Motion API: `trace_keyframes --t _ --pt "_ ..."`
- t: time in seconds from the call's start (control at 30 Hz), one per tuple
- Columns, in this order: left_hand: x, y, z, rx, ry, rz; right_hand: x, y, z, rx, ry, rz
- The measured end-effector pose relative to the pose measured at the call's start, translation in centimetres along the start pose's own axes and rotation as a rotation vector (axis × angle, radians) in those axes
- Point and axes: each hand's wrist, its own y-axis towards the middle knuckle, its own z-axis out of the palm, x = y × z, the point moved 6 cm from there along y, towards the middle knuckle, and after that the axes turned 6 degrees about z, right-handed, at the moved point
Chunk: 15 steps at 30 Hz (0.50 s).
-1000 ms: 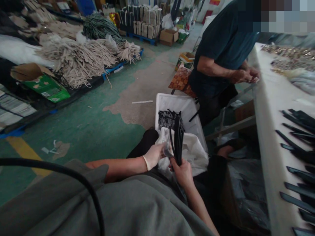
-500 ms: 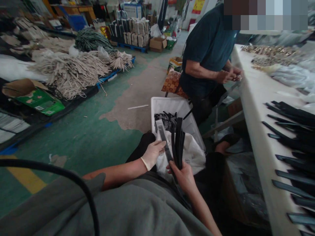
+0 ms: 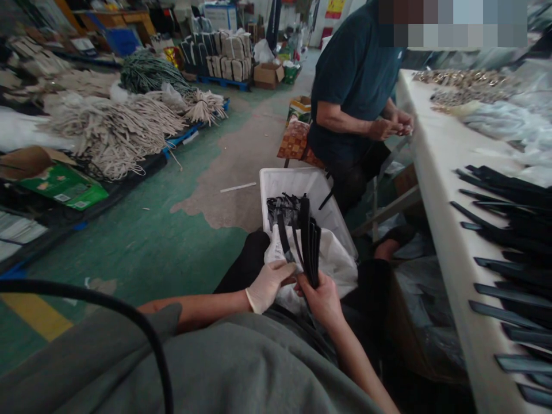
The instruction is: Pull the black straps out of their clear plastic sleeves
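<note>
My left hand [image 3: 268,285], in a pale glove, pinches a single black strap [image 3: 283,234] close to my right hand. My right hand [image 3: 321,300] is bare and closed round the lower end of a bundle of black straps [image 3: 310,244], which stand up fanned from the grip. Both hands are above my lap, nearly touching. Behind them stands a white plastic bin [image 3: 264,190] with a heap of short black pieces [image 3: 288,207] in it. White sheeting [image 3: 338,259] hangs over the bin's near edge. My left fingertips are partly hidden by the strap and glove.
At right, a white table [image 3: 440,230] bears many black straps [image 3: 509,230] jutting over its edge. Beyond the bin, a seated person [image 3: 353,86] handles something small. Bundles of beige cords [image 3: 116,126] lie on pallets at left. A dark cable [image 3: 142,328] curves across the lower left.
My left hand has slid down the single strap toward my right hand. The strap's pale upper stretch no longer shows. My right hand keeps its hold on the bundle. The view has shifted slightly.
</note>
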Motion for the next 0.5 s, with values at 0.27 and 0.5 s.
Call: trace_keyframes --t 0.27,0.5 --pt "-4.6 1.7 0.5 -0.013 -0.080 0.161 -0.3 -0.3 0.0 0.042 -0.032 0.021" --pt "-1.8 0.5 0.1 0.088 0.103 0.004 -1.1 0.0 -0.3 0.144 0.082 0.072"
